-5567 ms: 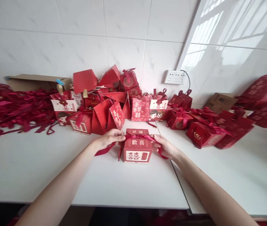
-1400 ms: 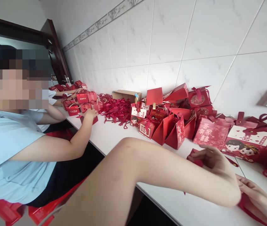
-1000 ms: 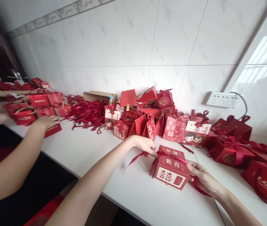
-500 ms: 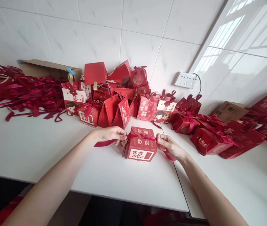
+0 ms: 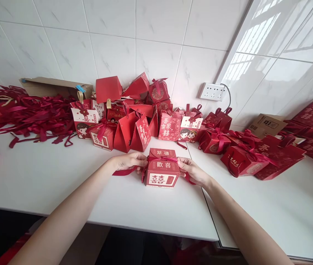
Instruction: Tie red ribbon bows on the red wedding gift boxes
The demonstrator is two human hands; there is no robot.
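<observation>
A small red gift box [image 5: 162, 170] with white-and-gold lettering sits upright on the white table in front of me. Across its lid runs a dark red ribbon [image 5: 123, 172], whose tail hangs out past my left wrist. My left hand [image 5: 134, 161] is closed on the ribbon at the box's left side, fingers by the box edge. At the right side my right hand [image 5: 191, 170] pinches the other stretch of ribbon, close against the box. Some fingertips are hidden behind the box's sides. A red cord hangs at its left side.
Several finished-looking red boxes and bags [image 5: 170, 126] line the wall behind. A heap of loose ribbons [image 5: 40, 114] lies at left before an open cardboard box [image 5: 54, 87]. More red boxes [image 5: 246, 162] stand right; a power strip [image 5: 211, 92] hangs on the tiled wall.
Both hands have come in closer to the box's sides, and the ribbon lies flatter across the lid. The view has shifted slightly.
</observation>
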